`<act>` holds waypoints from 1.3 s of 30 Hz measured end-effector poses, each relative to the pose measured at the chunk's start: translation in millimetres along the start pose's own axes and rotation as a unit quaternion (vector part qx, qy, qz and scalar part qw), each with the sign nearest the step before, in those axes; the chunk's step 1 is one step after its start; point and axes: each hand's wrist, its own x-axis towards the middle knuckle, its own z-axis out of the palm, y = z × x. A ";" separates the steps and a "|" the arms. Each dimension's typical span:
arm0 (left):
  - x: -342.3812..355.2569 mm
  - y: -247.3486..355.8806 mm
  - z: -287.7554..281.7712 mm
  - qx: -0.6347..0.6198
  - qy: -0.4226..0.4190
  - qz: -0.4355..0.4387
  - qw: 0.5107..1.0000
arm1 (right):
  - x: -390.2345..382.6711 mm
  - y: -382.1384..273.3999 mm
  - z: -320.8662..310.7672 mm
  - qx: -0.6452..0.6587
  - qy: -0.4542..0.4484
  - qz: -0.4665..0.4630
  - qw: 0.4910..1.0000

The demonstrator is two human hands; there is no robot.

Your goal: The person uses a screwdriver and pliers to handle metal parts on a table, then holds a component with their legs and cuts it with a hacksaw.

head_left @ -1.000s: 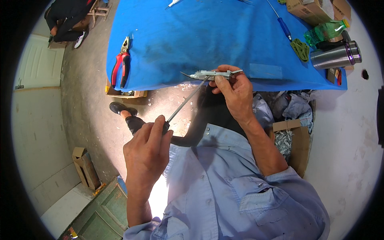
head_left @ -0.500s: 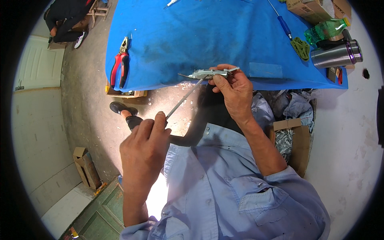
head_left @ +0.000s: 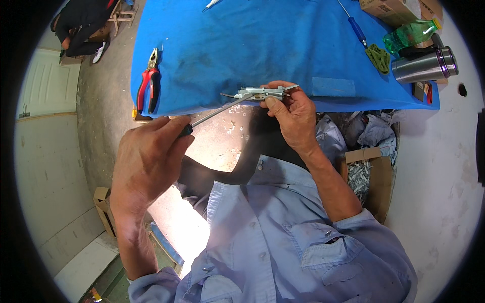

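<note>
My left hand (head_left: 149, 159) is closed round the dark handle of a screwdriver (head_left: 216, 112); most of the handle is hidden in my fingers. The long steel shaft slants up to the right, and its tip meets a small silver metal mechanism (head_left: 265, 93). That mechanism is slim, with a thin dark rod sticking out at its left end. My right hand (head_left: 295, 118) pinches its right part between thumb and fingers, just over the near edge of the blue-covered table (head_left: 227, 55).
Red-and-black pliers (head_left: 149, 83) lie at the table's left. On the right are a blue-handled screwdriver (head_left: 357, 31), a green cloth (head_left: 378, 59), a green bottle (head_left: 411, 35) and a steel flask (head_left: 422, 68). Below stands a carton of metal parts (head_left: 376, 189). Another person (head_left: 81, 28) sits far left.
My left hand has swung left and up, so the screwdriver shaft lies flatter. My right hand and the mechanism have shifted only slightly, the mechanism's side now turned more toward view.
</note>
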 end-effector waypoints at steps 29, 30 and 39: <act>-67.9 -32.1 43.4 -0.310 0.090 -0.166 0.932 | -0.5 -14.7 7.5 0.069 0.042 0.049 0.996; -74.3 -33.1 48.1 -0.342 0.101 -0.193 0.914 | -1.7 -18.1 9.8 0.067 0.036 0.051 0.996; -114.0 -25.7 100.5 -0.457 0.191 -0.273 0.824 | -28.2 -17.4 39.9 0.034 -0.051 0.010 0.998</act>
